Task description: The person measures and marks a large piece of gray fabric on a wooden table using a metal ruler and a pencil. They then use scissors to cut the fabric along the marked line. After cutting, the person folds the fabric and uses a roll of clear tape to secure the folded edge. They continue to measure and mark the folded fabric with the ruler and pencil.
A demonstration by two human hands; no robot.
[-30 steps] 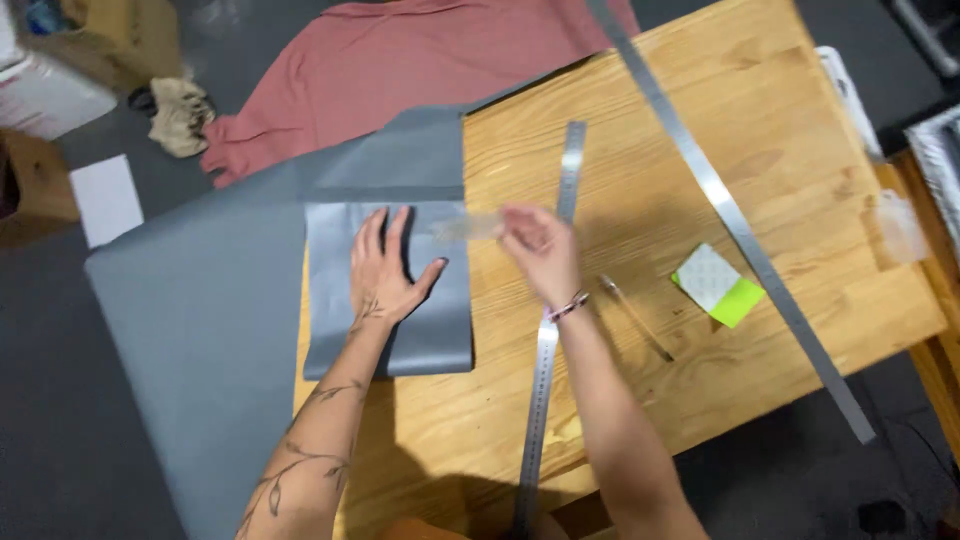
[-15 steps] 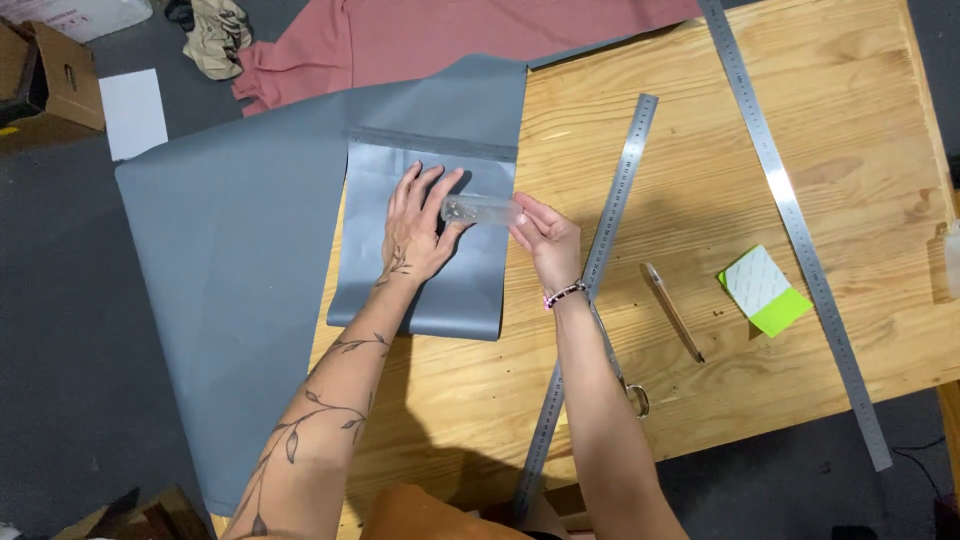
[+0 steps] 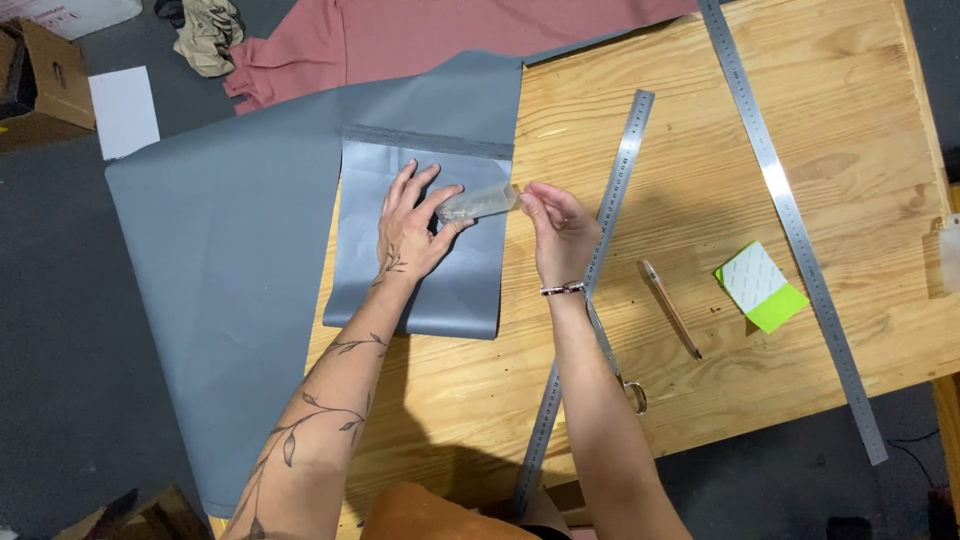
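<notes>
Since half a second ago, the left hand (image 3: 412,225) stays flat on the grey folded piece (image 3: 420,245). The right hand (image 3: 560,228) still has its grip pinched on the clear strip (image 3: 478,203); the strip's make is hard to tell.

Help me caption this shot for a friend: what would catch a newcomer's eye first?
Two bare hands meet over a folded grey sheet at the wooden table's left edge: the left hand lies flat on it, the right hand pinches a small clear strip. Two metal rulers, a short one and a long one, slant across the wood, with a green notepad between them.
</notes>
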